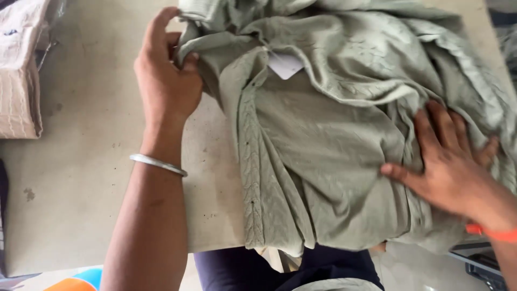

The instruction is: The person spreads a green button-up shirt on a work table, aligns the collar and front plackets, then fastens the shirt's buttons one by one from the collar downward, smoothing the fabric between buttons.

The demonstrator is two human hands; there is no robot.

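Pale, stained worktop (97, 178) underneath everything, broad enough to take the whole spread. Sage-green garment (323, 156) heaped over its right half, embroidered button placket running down toward the near edge, hem hanging slightly off it; bunched rather than flat, so folds piled at the top. Left hand (164, 81) at the upper left corner of the cloth, fingers curled and pinching a gathered edge, apparently to keep that side taut. Right hand (447, 167) flat on the fabric at the right, fingers spread and pressing down, seemingly to pin the cloth in place. Beige striped fabric (19, 81) stacked at the far left, well apart. White tag (285, 66) near the collar. Thin silver bangle (158, 164) on the left wrist.
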